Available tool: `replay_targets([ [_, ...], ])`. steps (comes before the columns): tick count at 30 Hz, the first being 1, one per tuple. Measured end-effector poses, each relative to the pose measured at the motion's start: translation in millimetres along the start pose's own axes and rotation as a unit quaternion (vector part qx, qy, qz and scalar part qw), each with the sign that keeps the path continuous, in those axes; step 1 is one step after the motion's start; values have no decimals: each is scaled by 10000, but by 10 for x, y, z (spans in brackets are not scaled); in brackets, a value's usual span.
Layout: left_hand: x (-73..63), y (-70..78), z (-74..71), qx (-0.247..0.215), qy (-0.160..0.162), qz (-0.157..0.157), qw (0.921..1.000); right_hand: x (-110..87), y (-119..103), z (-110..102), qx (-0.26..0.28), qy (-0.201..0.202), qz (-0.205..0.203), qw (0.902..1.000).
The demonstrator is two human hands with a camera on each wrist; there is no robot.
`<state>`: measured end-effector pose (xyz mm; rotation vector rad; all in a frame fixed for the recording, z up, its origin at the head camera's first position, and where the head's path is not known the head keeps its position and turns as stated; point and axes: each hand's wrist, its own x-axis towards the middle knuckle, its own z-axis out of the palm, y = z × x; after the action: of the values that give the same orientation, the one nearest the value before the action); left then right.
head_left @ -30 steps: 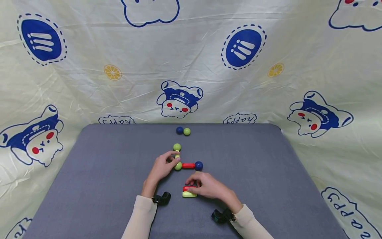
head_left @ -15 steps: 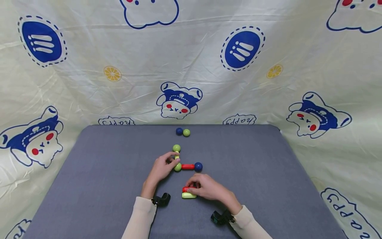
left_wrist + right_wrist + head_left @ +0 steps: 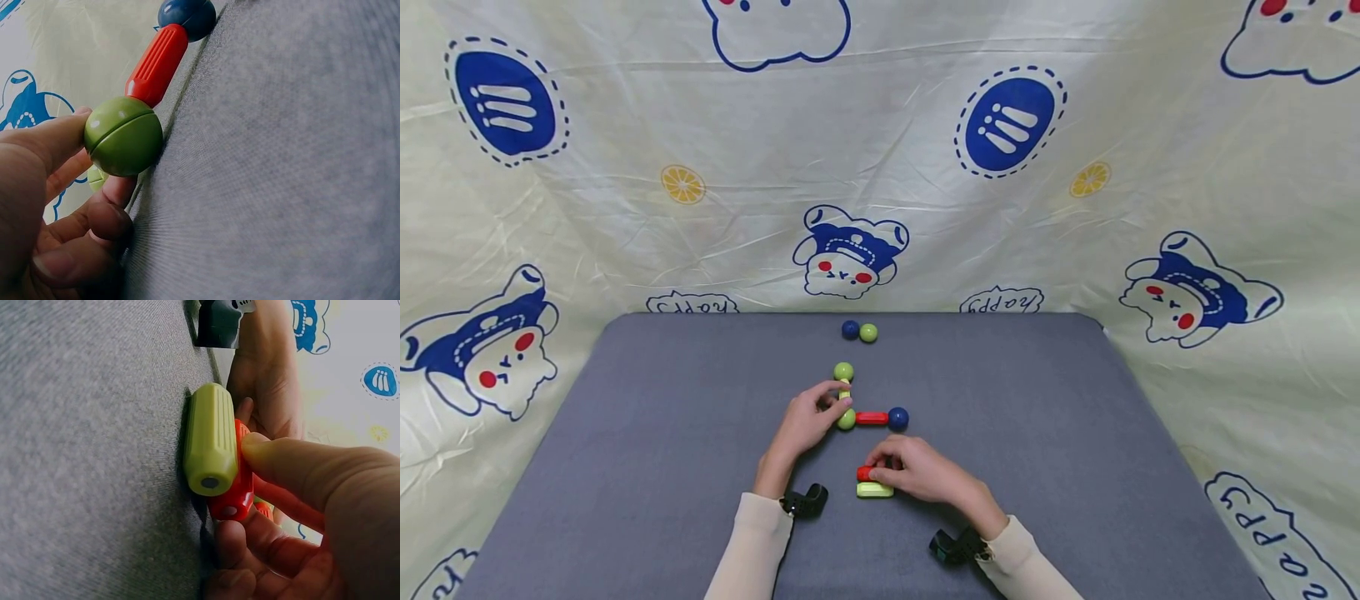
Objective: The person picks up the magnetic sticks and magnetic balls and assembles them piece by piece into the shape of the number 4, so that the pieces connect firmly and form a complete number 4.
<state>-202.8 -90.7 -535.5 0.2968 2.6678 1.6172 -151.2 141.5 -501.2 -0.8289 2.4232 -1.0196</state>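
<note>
On the table, magnetic toy pieces form an L: a far green ball (image 3: 844,372), a yellow-green magnetic rod (image 3: 845,388), a corner green ball (image 3: 125,137), a red rod (image 3: 157,65) and a blue ball (image 3: 898,418). My left hand (image 3: 805,421) pinches the yellow-green rod between thumb and fingers, close against the corner ball. Nearer to me, my right hand (image 3: 922,468) pinches a second red rod (image 3: 234,494), its thumb on the near side. Alongside that red rod lies a loose yellow-green rod (image 3: 211,437), which no finger grips.
At the table's far edge a dark blue ball (image 3: 850,330) and a green ball (image 3: 868,333) sit side by side. The grey cloth-covered table (image 3: 1037,417) backs onto a printed curtain (image 3: 917,208). Both wrists wear black camera bands.
My right fingers have come together on the near red rod, covering more of it. The left hand keeps its place on the L of rods and balls.
</note>
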Motion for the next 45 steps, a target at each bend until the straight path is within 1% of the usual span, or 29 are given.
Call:
replay_targets([
  [5,4,6,-4,21,-10,-9,10000,-3,0,-5,29,13,-36,10000],
  [10,7,5,-8,32,-21,-18,10000,-5,13,-11,61,52,-169,9998],
  [20,0,6,-8,24,-43,-74,10000,-24,-14,-47,58,16,4,10000],
  [27,2,-2,-3,94,-46,-141,9998,22,-35,-111,26,67,128,9999],
  [32,0,-7,0,113,-49,-156,9998,68,-86,-183,-15,216,19,9998],
  [39,-4,-6,4,105,-38,-69,9999,124,-160,-307,-194,538,-103,9983],
  [42,-2,-6,2,108,-52,-93,9999,148,-185,-374,-267,720,-137,9970],
  [45,0,2,-4,101,-55,-105,9999,177,-216,-443,-225,948,-165,9951],
])
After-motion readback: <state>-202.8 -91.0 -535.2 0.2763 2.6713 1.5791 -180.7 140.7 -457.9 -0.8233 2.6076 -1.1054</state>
